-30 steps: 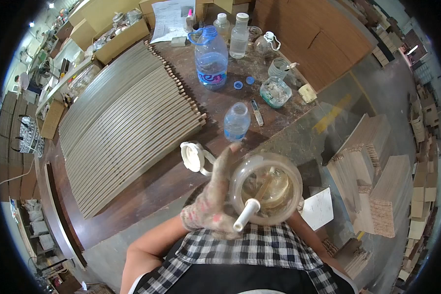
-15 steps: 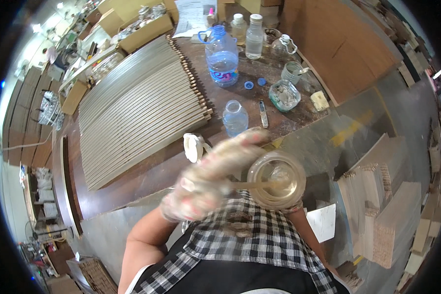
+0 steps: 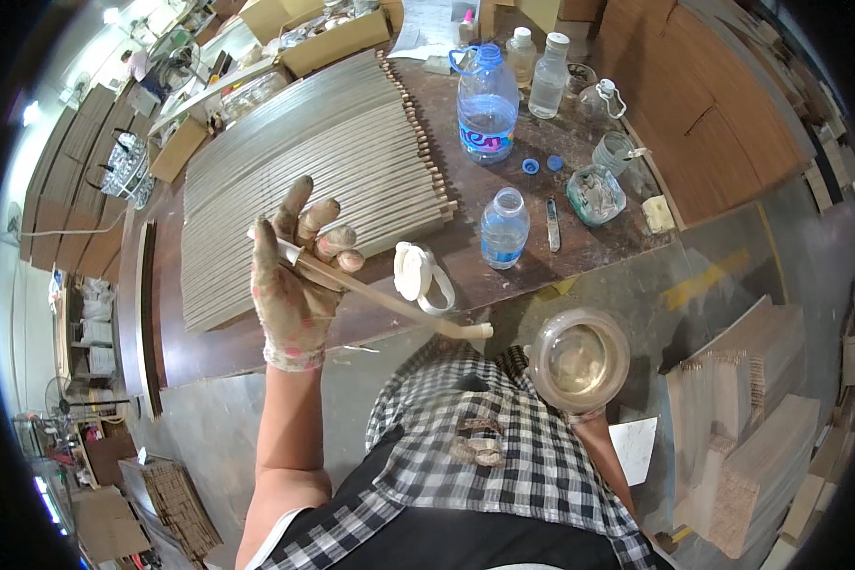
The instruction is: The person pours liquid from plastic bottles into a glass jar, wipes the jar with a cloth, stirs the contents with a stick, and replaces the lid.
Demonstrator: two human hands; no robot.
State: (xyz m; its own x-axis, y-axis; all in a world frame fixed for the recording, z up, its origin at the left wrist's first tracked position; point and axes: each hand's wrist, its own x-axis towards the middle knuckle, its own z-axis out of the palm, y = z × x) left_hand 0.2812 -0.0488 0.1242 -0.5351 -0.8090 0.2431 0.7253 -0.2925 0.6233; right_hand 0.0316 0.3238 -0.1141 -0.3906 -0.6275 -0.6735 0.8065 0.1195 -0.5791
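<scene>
My left hand point(image 3: 299, 275), in a stained pale glove with pink dots, is closed around a long beige stick-like tool point(image 3: 380, 296). A white collar sits near its grip, and its far end bends to a pale tip. The fingers curl upward, in front of a stack of strips. My right hand point(image 3: 591, 415) is almost wholly hidden behind a round clear jar point(image 3: 579, 366) with pale contents, which it holds up at waist height. The tool's tip hangs in the air left of the jar, apart from it. A white looped strap-like thing point(image 3: 414, 274) lies on the table edge between.
On the dark table point(image 3: 370, 328) lies a broad stack of grey-brown strips point(image 3: 304, 180). Further right stand a small water bottle point(image 3: 505, 228), a large blue-tinted bottle point(image 3: 486, 104), a knife point(image 3: 553, 224) and a glass bowl point(image 3: 596, 197). Stacked boards point(image 3: 722, 418) rest on the floor at right.
My left hand has drawn back leftward from over the jar, bringing the tool's tip clear of it. The view has shifted, so the tabletop things appear further right.
</scene>
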